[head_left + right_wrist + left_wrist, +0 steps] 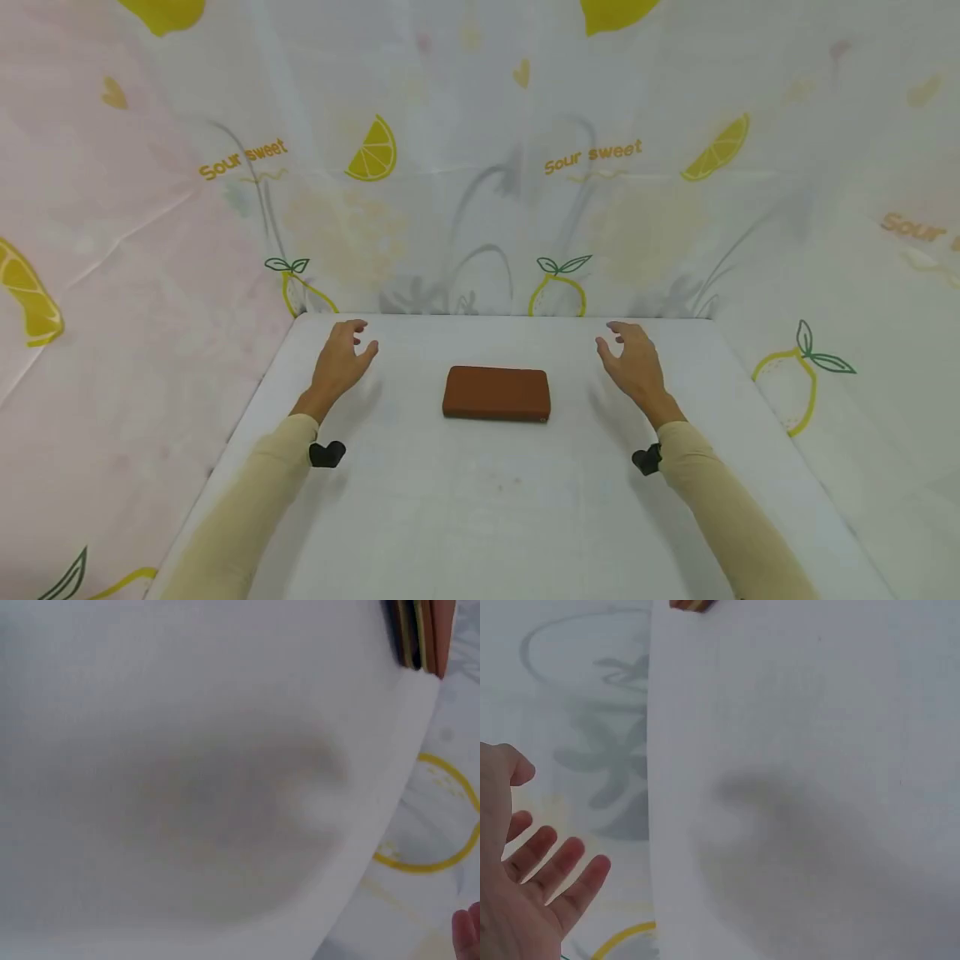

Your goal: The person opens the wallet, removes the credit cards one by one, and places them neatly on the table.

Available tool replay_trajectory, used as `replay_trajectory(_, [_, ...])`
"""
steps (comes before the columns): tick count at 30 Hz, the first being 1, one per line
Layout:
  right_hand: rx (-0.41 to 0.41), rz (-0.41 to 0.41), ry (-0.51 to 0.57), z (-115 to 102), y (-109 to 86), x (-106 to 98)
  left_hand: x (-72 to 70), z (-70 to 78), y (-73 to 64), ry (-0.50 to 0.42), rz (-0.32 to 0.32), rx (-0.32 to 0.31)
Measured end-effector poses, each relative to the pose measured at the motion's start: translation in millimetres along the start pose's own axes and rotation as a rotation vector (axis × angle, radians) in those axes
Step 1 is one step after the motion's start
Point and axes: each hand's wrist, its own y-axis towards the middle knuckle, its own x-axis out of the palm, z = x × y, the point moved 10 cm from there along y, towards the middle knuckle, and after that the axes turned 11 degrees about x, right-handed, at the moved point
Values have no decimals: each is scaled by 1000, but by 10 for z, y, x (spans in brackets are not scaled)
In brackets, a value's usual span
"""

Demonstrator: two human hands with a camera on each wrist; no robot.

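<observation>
A brown wallet (497, 393), long and rectangular, lies flat on the white table (480, 508) between the two hands. To its left, my left hand (341, 360) hovers over the table with relaxed, slightly bent fingers and nothing in them. On the other side my right hand (632, 360) is held up in the same way, thumb apart from the fingers, also holding nothing. The left wrist view has the left hand (544, 877) at its lower left, fingers spread. At the right wrist view's upper right, the layered edge of the wallet (421, 637) shows; only fingertips (466, 934) of the right hand appear there.
A lemon-print cloth (465, 167) hangs behind the table and along both sides. Each wrist carries a small black device, one on the left wrist (327, 454) and one on the right wrist (647, 459). Shadows of the hands fall on the tabletop.
</observation>
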Motion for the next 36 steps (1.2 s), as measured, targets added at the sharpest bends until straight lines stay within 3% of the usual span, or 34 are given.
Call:
replay_trajectory(6, [168, -106, 159, 50, -44, 407, 396, 47, -20, -150, -50, -102])
replay_trajectory(13, [273, -228, 194, 45, -112, 850, 930, 32, -102, -323, -167, -278])
replay_trajectory(18, [376, -373, 261, 71, -192, 1136, 1226, 99, -142, -405, -250, -331])
replay_trajectory(22, [459, -473, 253, 99, -266, 1309, 1370, 160, -151, -466, -267, -359])
replay_trajectory(26, [470, -487, 215, 112, -281, 1372, 1490, 236, -142, -514, -281, -359])
replay_trajectory(32, [492, -489, 202, 135, -275, 1422, 1536, 307, -125, -414, -295, -309])
replay_trajectory(36, [489, -485, 201, 138, -270, 1426, 1530, 306, -136, -413, -282, -309])
